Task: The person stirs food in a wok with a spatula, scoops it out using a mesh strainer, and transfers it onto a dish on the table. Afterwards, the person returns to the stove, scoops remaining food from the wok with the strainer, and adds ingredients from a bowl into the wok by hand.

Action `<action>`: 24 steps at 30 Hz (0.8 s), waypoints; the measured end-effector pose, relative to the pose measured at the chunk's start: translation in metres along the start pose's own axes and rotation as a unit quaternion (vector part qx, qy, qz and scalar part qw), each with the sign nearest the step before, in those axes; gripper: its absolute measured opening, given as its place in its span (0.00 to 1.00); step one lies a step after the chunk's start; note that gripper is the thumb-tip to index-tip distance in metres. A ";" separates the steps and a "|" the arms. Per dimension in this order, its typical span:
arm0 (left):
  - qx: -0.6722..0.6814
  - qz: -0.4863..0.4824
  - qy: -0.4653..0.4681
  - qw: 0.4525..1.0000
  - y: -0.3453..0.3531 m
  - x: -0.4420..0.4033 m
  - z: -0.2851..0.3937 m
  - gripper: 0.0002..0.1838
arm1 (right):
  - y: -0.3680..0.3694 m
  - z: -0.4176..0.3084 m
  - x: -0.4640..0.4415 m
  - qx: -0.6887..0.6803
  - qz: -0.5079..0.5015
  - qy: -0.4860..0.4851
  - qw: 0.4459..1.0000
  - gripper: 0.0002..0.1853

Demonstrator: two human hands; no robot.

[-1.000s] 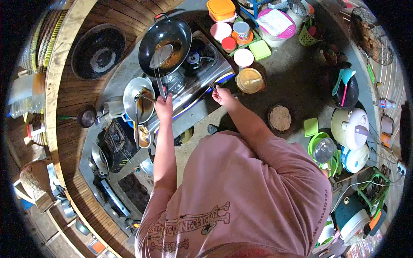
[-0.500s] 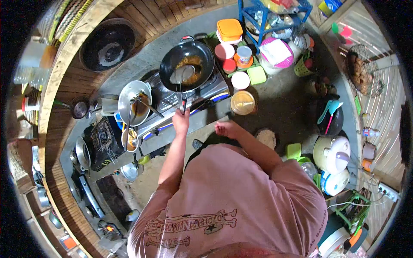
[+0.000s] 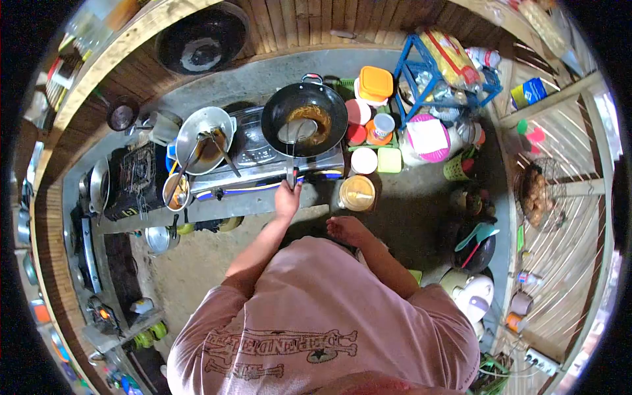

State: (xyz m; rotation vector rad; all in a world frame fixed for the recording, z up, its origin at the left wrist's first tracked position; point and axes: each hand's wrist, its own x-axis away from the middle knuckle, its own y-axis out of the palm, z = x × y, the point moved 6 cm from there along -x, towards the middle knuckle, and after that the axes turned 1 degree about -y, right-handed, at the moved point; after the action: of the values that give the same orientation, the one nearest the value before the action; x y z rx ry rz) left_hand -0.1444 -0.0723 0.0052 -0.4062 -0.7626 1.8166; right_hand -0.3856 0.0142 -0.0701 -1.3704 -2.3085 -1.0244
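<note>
Drawn back from the stove's front edge, where it was a second ago, the right hand (image 3: 347,228) now hangs close to the person's body, below the desk's (image 3: 230,209) edge. Its fingers are loosely curled; whether they enclose anything cannot be told. Meanwhile the left hand (image 3: 288,199) still grips the handle of a wire-mesh strainer (image 3: 299,131), fist closed around its near end.

The strainer reaches forward from this hand into the black wok (image 3: 273,118), its round mesh head over the brown liquid (image 3: 320,128); whether it dips in cannot be told. The wok sits at the right end of a silver gas stove (image 3: 253,155). Toward the stove's left stands a metal pan (image 3: 189,135) with brown liquid and utensils in it, and just in front of that is a small bowl (image 3: 178,199). Right of the stove, a round tub (image 3: 357,193) with yellowish contents stands near a white-lidded container (image 3: 364,160) and a light-green box (image 3: 390,160).
</note>
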 end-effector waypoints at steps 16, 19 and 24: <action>0.186 -0.141 -0.070 0.970 0.039 0.012 -0.004 0.19 | 0.018 -0.076 -0.025 0.068 -0.012 -0.022 0.997 0.18; 0.172 -0.180 -0.083 0.965 0.032 0.018 -0.001 0.19 | 0.028 -0.073 -0.041 0.058 0.024 -0.016 0.998 0.18; 0.166 -0.143 -0.017 0.976 0.027 0.016 -0.014 0.23 | 0.052 -0.066 -0.061 0.040 -0.012 -0.021 0.999 0.18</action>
State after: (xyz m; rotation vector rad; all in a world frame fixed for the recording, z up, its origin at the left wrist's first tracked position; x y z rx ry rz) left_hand -0.1609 -0.0590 -0.0217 -0.0430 -0.4962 1.6412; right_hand -0.3185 -0.0557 -0.0333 -1.3494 -2.3748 -0.9081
